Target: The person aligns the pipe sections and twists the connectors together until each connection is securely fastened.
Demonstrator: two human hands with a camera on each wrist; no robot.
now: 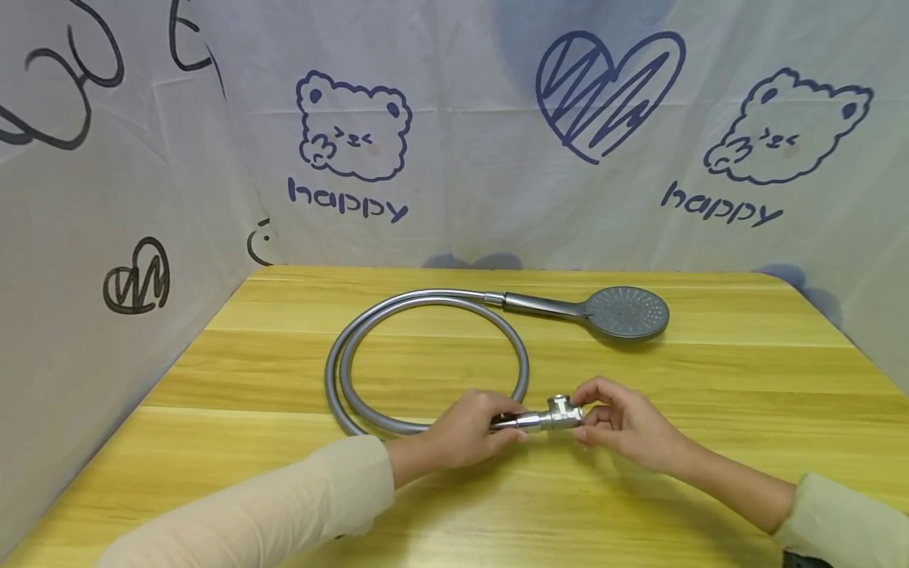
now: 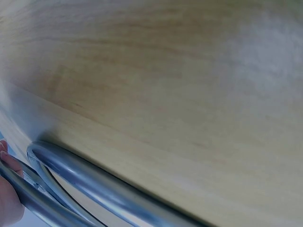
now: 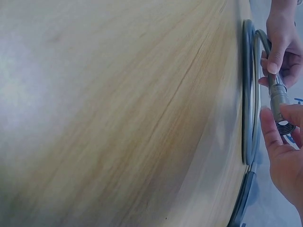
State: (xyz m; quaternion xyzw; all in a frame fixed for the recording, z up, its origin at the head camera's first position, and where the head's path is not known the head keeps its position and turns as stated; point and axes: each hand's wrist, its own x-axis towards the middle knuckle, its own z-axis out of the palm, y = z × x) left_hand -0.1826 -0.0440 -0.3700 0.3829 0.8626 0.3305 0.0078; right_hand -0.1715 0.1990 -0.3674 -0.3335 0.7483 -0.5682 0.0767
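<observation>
A grey shower hose (image 1: 524,359) lies looped on the table, with a grey shower head (image 1: 625,312) joined to its far end. My left hand (image 1: 465,430) grips the hose close to its chrome end nut (image 1: 528,421). A silver T-shaped pipe fitting (image 1: 563,413) sits at that end, its side outlet turned away from me. My right hand (image 1: 632,426) pinches the fitting's right end between thumb and fingers. In the right wrist view, the threaded open mouth of the fitting (image 3: 284,126) shows beside the right thumb. The left wrist view catches only part of the left hand (image 2: 8,201) and the hose.
The wooden table (image 1: 248,371) reaches back to a white cloth (image 1: 469,158) printed with bears, hearts and the word "happy". More of this cloth hangs along the left and right sides.
</observation>
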